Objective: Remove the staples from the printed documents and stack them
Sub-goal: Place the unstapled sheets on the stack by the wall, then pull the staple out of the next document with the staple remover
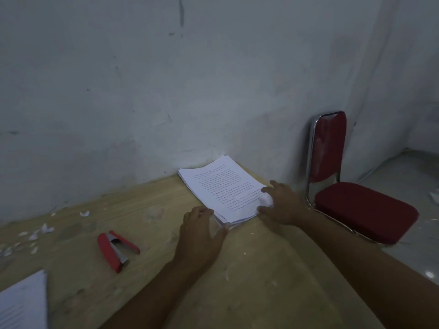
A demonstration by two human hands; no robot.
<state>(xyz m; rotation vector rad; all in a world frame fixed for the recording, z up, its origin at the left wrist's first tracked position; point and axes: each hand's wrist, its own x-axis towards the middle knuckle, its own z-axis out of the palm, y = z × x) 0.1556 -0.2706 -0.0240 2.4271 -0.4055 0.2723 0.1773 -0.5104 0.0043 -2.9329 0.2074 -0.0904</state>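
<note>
Paper stack (223, 186) on table (142, 210) by wall. Left hand (202, 233): fingers straight, pressed against its near edge. Right hand (282, 205): fingers spread over near-right corner. 1 staple remover (116, 248) lies apart, left.

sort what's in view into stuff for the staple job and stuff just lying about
For the job: stack of printed pages, with the left hand and right hand touching its near corners; red staple tool; second paper pile.
Lying about: paper scraps; red chair.
</note>
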